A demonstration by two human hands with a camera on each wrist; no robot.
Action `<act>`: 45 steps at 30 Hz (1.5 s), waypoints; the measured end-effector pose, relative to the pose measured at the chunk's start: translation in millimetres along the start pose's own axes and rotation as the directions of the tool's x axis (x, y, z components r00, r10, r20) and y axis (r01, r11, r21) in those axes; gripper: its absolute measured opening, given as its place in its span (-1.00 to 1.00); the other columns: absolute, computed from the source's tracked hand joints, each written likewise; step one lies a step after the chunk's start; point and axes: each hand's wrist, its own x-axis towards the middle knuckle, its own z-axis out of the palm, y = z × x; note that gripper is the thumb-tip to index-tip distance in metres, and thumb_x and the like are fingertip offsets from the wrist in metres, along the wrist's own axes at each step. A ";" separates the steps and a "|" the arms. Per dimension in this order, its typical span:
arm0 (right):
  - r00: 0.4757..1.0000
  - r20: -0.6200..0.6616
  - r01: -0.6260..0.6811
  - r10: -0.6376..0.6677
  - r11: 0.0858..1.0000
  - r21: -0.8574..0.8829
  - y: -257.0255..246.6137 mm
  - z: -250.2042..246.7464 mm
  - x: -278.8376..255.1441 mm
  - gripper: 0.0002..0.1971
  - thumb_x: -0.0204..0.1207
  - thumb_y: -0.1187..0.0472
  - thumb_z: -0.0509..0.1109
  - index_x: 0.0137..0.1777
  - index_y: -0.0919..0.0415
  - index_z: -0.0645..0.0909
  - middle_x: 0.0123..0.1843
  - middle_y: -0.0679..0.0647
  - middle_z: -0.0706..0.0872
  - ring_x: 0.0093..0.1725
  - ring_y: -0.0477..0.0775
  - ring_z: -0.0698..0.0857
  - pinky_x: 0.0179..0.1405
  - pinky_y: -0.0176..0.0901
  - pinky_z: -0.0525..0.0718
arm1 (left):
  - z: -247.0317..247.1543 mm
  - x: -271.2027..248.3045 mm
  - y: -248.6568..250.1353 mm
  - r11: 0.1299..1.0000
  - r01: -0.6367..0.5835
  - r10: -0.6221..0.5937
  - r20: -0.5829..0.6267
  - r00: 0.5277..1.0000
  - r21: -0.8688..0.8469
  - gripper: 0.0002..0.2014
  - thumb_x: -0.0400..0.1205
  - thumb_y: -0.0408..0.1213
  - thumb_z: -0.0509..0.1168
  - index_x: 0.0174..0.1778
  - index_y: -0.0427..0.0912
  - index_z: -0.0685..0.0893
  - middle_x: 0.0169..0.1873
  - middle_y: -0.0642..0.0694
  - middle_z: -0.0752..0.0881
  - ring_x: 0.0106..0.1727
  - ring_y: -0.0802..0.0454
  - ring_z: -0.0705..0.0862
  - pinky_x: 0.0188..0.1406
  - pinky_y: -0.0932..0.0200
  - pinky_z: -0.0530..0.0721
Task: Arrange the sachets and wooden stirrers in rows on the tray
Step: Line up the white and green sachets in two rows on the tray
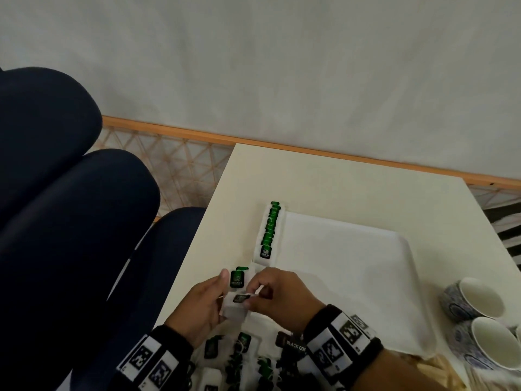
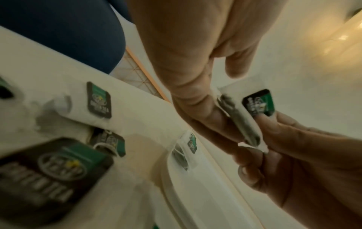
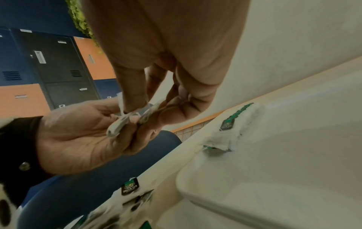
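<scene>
A white tray point(image 1: 366, 266) lies on the table. A row of green tea sachets point(image 1: 269, 232) runs along its left edge and also shows in the right wrist view point(image 3: 237, 116). Just in front of that row, my left hand point(image 1: 224, 289) grips a small stack of white sachets point(image 1: 232, 309), with one green tag point(image 1: 236, 278) standing up beside the thumb. My right hand point(image 1: 255, 293) pinches the top sachet point(image 2: 240, 122) of that stack at its edge. Both hands meet above the tray's near left corner. In the right wrist view the held sachets point(image 3: 117, 125) lie between the fingers of both hands.
A loose pile of green tea sachets point(image 1: 242, 356) and a black coffee sachet point(image 1: 293, 344) lie on the table under my wrists. Two patterned cups point(image 1: 476, 300) point(image 1: 496, 345) stand at the right. Dark blue chairs point(image 1: 70, 221) stand left of the table.
</scene>
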 end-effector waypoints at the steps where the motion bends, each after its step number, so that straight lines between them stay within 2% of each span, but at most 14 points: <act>1: 1.000 0.012 -0.005 0.005 1.000 0.030 3.1 -0.5 1.0 -0.75 0.39 0.10 0.60 -0.33 -0.25 0.60 -0.17 -0.22 0.65 -0.25 -0.20 0.64 -0.20 -0.43 0.57 | -1.1 4.2 -0.8 1.000 -0.007 0.007 -0.038 0.999 -0.013 -0.66 0.72 -0.21 0.16 0.13 -0.40 0.71 0.08 -0.51 0.72 0.06 -0.35 0.72 0.23 -0.31 0.58; 4: 1.000 0.002 -0.012 0.012 0.997 0.073 9.7 -3.3 4.4 -0.74 0.38 0.11 0.60 -0.31 -0.24 0.58 -0.07 -0.10 0.73 -0.12 -0.10 0.70 -0.07 -0.29 0.64 | -10.4 19.4 -5.5 0.993 -0.034 0.061 -0.251 0.966 0.110 -0.84 0.66 -0.42 0.26 -0.05 -0.48 0.66 -0.03 -0.61 0.69 -0.15 -0.29 0.72 -0.03 -0.19 0.69; 8: 0.976 -0.104 -0.186 0.191 0.981 0.063 27.5 -11.1 16.3 -0.83 0.51 0.13 0.46 -0.25 -0.03 0.53 -0.23 -0.05 0.78 -0.20 -0.08 0.76 -0.09 -0.18 0.69 | -26.7 29.4 -4.5 0.987 -0.055 0.113 -0.404 0.908 0.153 -0.88 0.66 -0.42 0.28 -0.07 -0.44 0.66 -0.12 -0.33 0.76 -0.20 -0.17 0.79 -0.16 0.05 0.74; 13: 0.924 -0.132 -0.361 0.359 0.933 0.006 46.9 -12.0 37.9 -0.88 0.54 0.13 0.41 -0.19 0.00 0.53 -0.17 0.04 0.77 -0.22 -0.05 0.74 -0.17 -0.24 0.65 | -30.0 28.8 1.6 0.977 -0.079 0.155 -0.402 0.902 0.200 -0.90 0.66 -0.45 0.28 -0.11 -0.38 0.68 -0.14 -0.29 0.76 -0.16 -0.20 0.79 -0.27 0.18 0.78; 16: 0.921 -0.076 -0.387 0.382 0.920 -0.062 46.7 -5.0 44.2 -0.80 0.51 0.07 0.46 -0.27 -0.03 0.50 -0.24 -0.06 0.65 -0.18 -0.02 0.61 -0.26 -0.27 0.52 | -28.4 26.4 4.2 0.974 -0.088 0.167 -0.394 0.904 0.210 -0.86 0.65 -0.46 0.28 -0.22 -0.34 0.66 -0.21 -0.25 0.75 -0.15 -0.22 0.79 -0.18 0.10 0.77; 21: 0.942 0.040 -0.329 0.333 0.940 -0.085 32.2 -0.9 38.7 -0.75 0.50 0.11 0.47 -0.33 0.04 0.47 -0.38 -0.15 0.46 -0.35 -0.15 0.43 -0.31 -0.31 0.42 | -32.5 23.0 -1.8 0.970 -0.072 0.158 -0.377 0.912 0.233 -0.85 0.66 -0.45 0.28 -0.13 -0.52 0.62 -0.19 -0.30 0.75 -0.11 -0.29 0.79 -0.05 -0.06 0.75; 27: 0.926 0.183 -0.295 0.329 0.936 -0.192 26.6 -4.2 25.2 -0.85 0.46 0.12 0.50 -0.24 0.01 0.56 -0.23 -0.12 0.59 -0.13 -0.03 0.56 -0.18 -0.24 0.52 | -34.8 22.0 -2.5 0.966 -0.047 0.137 -0.350 0.927 0.253 -0.78 0.67 -0.43 0.25 -0.04 -0.61 0.55 -0.31 -0.24 0.76 -0.15 -0.25 0.76 -0.23 0.05 0.68; 29: 0.933 0.161 -0.279 0.322 0.930 -0.240 27.5 -4.5 23.3 -0.91 0.47 0.10 0.48 -0.14 0.05 0.63 -0.13 -0.07 0.64 -0.07 -0.01 0.57 -0.08 -0.23 0.53 | -33.0 22.5 -0.9 0.964 -0.047 0.138 -0.343 0.929 0.260 -0.80 0.67 -0.43 0.25 -0.02 -0.59 0.57 -0.29 -0.25 0.75 -0.16 -0.24 0.77 -0.26 0.07 0.67; 32: 0.960 0.125 -0.213 0.252 0.940 -0.267 29.5 -4.6 20.6 -0.83 0.47 0.07 0.48 -0.26 0.00 0.54 -0.12 -0.15 0.65 -0.12 -0.01 0.53 -0.01 -0.20 0.53 | -31.5 23.9 -0.1 0.961 -0.039 0.134 -0.339 0.931 0.275 -0.79 0.68 -0.43 0.25 0.00 -0.60 0.57 -0.24 -0.30 0.74 -0.16 -0.24 0.78 -0.30 0.10 0.67; 35: 0.980 0.078 -0.155 0.181 0.952 -0.265 31.5 -6.2 19.0 -0.84 0.47 0.04 0.49 -0.16 0.04 0.56 0.33 -0.18 0.63 -0.02 -0.07 0.55 0.03 -0.32 0.42 | -32.9 24.6 -1.3 0.956 -0.029 0.132 -0.340 0.931 0.293 -0.76 0.68 -0.43 0.25 0.02 -0.64 0.54 -0.21 -0.34 0.73 -0.20 -0.21 0.78 -0.32 0.11 0.69; 39: 0.991 0.022 -0.126 0.135 0.966 -0.224 33.3 -14.8 22.2 -0.85 0.48 0.09 0.49 -0.19 0.00 0.54 0.55 -0.20 0.44 0.00 -0.23 0.48 -0.08 -0.46 0.39 | -36.2 25.5 -4.8 0.951 -0.010 0.124 -0.352 0.928 0.309 -0.75 0.68 -0.42 0.24 0.04 -0.63 0.54 -0.15 -0.41 0.71 -0.21 -0.20 0.79 -0.28 0.07 0.70; 41: 0.990 -0.004 -0.137 0.140 0.969 -0.207 34.0 -19.4 25.4 -0.86 0.49 0.10 0.49 -0.17 0.00 0.54 0.58 -0.16 0.39 0.02 -0.13 0.56 -0.11 -0.47 0.41 | -36.5 25.5 -5.8 0.951 -0.007 0.123 -0.358 0.926 0.310 -0.76 0.68 -0.42 0.24 0.03 -0.62 0.56 -0.12 -0.43 0.71 -0.19 -0.22 0.80 -0.26 0.05 0.71; 43: 0.985 -0.027 -0.171 0.169 0.969 -0.178 35.2 -22.0 28.7 -0.86 0.50 0.09 0.47 -0.16 0.01 0.54 0.54 -0.11 0.45 0.12 0.01 0.64 0.02 -0.33 0.49 | -35.7 24.2 -5.7 0.949 -0.008 0.126 -0.359 0.925 0.314 -0.79 0.68 -0.42 0.24 0.02 -0.58 0.58 -0.11 -0.43 0.73 -0.18 -0.24 0.79 -0.26 0.05 0.70; 45: 0.974 -0.052 -0.226 0.221 0.967 -0.117 36.7 -22.0 31.6 -0.84 0.51 0.07 0.46 -0.19 0.02 0.52 0.31 -0.06 0.63 0.08 0.06 0.67 0.03 -0.21 0.58 | -35.8 23.2 -5.2 0.950 -0.012 0.129 -0.358 0.925 0.311 -0.77 0.67 -0.42 0.25 0.02 -0.61 0.56 -0.19 -0.37 0.74 -0.18 -0.24 0.79 -0.23 0.02 0.70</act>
